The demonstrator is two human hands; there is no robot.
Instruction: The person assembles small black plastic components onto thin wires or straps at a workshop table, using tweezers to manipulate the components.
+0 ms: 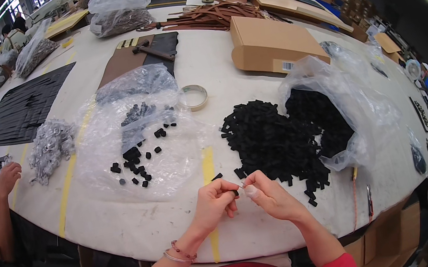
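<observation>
My left hand [214, 206] is closed in a pinch on a small black piece [235, 192] near the table's front edge. Close beside it, my right hand [272, 197] pinches something thin and pale, too small to name; a whitish covering wraps its thumb. The fingertips of both hands nearly meet. Just beyond them lies a big heap of small black rectangular pieces [263, 139], spilling from a clear plastic bag [361, 107]. To the left, more black pieces [132, 155] are scattered on a flat clear plastic bag [101, 176].
A tape roll [195, 97] lies between the bags. Beyond are a cardboard box [272, 43], brown strips [205, 18] and a hammer [154, 51]. At left sit a pale heap [50, 148], black strips [26, 106] and a co-worker's hand [7, 178]. Pens or tools [370, 202] lie front right.
</observation>
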